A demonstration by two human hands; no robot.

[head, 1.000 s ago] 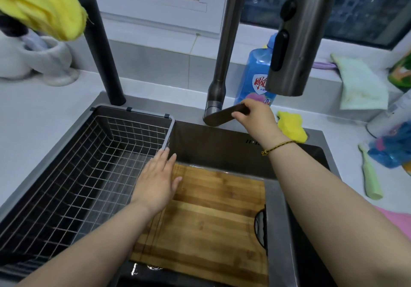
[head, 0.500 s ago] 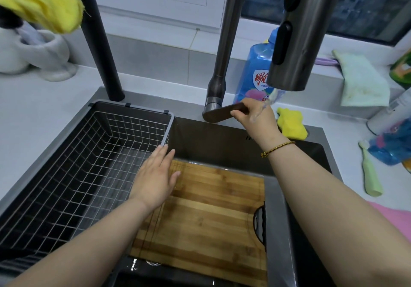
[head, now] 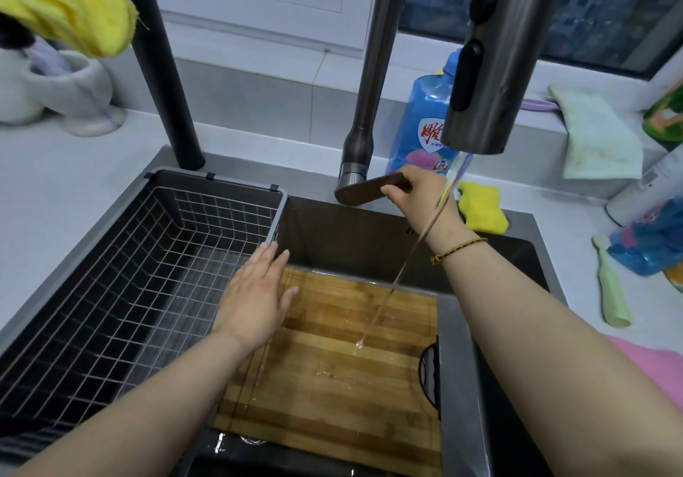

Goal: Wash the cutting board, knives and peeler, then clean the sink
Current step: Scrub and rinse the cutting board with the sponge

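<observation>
Metal wire makes one basket (head: 129, 273), a grid of thin bars, in the sink's (head: 332, 232) left half. One left hand (head: 255, 295) is flat with straight fingers at the far left corner of the board (head: 332, 373). That one wooden board is striped and wet. It lies across the sink. One right hand (head: 421, 195) grips the smooth dark tap handle (head: 366, 191). One thin stream of water (head: 399, 277) hits the board's middle.

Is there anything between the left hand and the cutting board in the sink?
Nothing visible. The left hand lies with straight fingers over the far left corner of the cutting board, and no object is between them. The water stream lands on the board further right, clear of the hand.
</observation>
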